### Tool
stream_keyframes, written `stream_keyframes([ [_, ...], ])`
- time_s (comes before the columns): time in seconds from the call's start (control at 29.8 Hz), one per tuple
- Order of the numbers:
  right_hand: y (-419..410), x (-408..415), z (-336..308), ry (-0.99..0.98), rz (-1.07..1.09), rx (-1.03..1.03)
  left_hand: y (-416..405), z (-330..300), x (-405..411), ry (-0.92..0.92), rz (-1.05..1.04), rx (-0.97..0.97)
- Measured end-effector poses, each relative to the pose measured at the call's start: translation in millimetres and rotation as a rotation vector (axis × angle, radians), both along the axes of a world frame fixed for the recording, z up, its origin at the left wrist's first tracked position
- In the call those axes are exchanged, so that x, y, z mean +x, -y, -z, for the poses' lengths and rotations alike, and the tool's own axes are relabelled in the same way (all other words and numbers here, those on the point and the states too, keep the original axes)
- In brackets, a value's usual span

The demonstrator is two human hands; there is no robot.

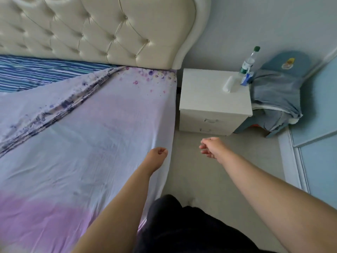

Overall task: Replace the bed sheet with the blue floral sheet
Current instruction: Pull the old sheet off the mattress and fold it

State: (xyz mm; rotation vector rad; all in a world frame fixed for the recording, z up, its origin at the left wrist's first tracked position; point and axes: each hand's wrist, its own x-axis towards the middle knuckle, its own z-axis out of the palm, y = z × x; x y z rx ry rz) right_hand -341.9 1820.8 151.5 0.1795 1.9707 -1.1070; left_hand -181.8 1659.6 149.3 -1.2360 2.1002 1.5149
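The blue floral sheet [94, 136], pale blue and lilac with a dark flower band, lies spread over the near side of the bed. A blue striped sheet [42, 73] shows beneath it by the headboard. My left hand [158, 154] is at the bed's right edge, its fingers curled at the floral sheet's edge, and faint creases run toward it. Over the floor to the right, my right hand [209, 147] hangs with loosely curled fingers and holds nothing.
A cream tufted headboard [102, 31] stands behind the bed. A white nightstand [213, 105] beside the bed carries a water bottle [249, 61] and a small carton. A chair draped with grey-blue cloth [279, 95] stands in the corner. Beige floor [209, 179] lies between bed and wall.
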Motion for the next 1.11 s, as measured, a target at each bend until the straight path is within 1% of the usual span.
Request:
stream_keyframes([
  [0.1,47,-48,4,0.037,-0.042,-0.031,36,7,-41,0.020,-0.053,-0.013],
  [0.23,120,-114,19,0.081,-0.110,-0.038,107,25,-113,0.011,-0.116,-0.009],
  [0.34,171,-162,30,0.106,-0.055,-0.014,164,35,-169,0.031,-0.092,0.008],
  [0.5,239,-227,50,0.148,0.001,0.006,238,38,-246,0.073,-0.091,-0.050],
  [0.64,285,-277,73,0.180,0.018,0.040,275,53,-295,0.129,-0.068,-0.041],
  [0.74,326,-320,99,0.213,0.020,0.065,299,74,-326,0.193,-0.089,-0.037],
  [0.84,369,-367,127,0.264,-0.010,0.058,316,94,-354,0.260,-0.135,-0.033],
  [0.94,405,-404,154,0.270,-0.041,0.059,325,111,-374,0.334,-0.132,-0.035],
  [1.11,455,-460,202,0.262,-0.098,0.125,347,141,-411,0.377,-0.174,-0.005],
])
